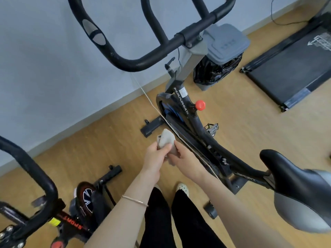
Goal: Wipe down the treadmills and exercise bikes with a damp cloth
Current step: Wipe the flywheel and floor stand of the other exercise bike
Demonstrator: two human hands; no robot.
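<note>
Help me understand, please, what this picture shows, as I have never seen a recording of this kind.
There is no robot here. The one picture comes from a camera worn on a person's head, looking down at their own arms and legs. The left hand and the right hand together hold a pale grey cloth beside a black exercise bike. Its saddle is at the right and its handlebar at the top. A second bike stands at the lower left, a treadmill lies at the upper right, and a lidded grey bin stands by the wall, all on a wooden floor.
</note>
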